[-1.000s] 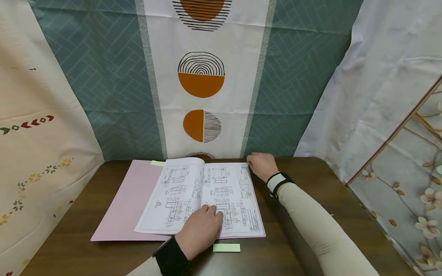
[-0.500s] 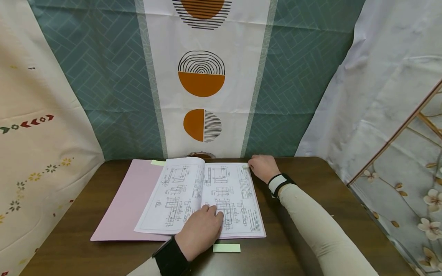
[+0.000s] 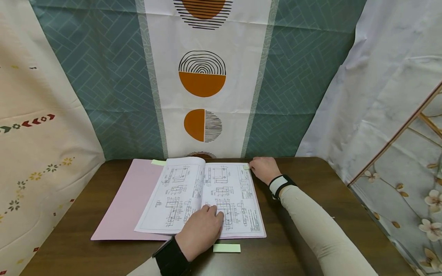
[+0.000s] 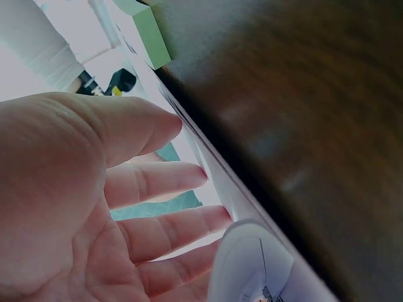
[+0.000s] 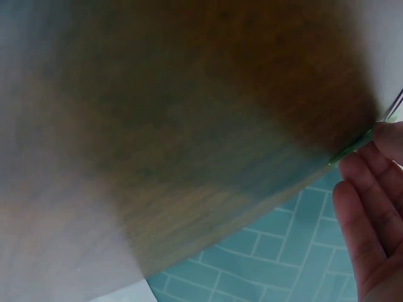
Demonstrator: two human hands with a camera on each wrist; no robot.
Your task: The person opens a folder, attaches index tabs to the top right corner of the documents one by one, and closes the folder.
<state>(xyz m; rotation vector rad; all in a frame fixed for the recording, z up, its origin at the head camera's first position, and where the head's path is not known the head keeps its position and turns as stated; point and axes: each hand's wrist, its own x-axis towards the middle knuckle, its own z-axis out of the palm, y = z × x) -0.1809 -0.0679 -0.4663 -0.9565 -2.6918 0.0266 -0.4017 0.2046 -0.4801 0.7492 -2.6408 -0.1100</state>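
Now the right hand (image 3: 264,169) pinches a green tab (image 3: 246,167) at the top-right corner of the booklet (image 3: 215,193); the left hand (image 3: 200,229), fingers relaxed, rests low on it. Tab-sticking, apparently; next calls for pressing down.

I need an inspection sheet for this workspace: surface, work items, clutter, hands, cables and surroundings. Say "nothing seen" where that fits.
Surface: brown table, wood-grained.
Job's things: booklet of technical drawings, open, with its pink cover spread out at left; green tab at the right page's far right corner; second green tab at the cover's far edge; green strip on the table, just in front of the booklet.
Clutter: tiny pale speck beside the right sleeve, too small to identify.
Hands: left hand rests on the booklet; right hand pinches the corner tab.
Cables: nothing seen.
Surroundings: patterned cloths behind, left and right.
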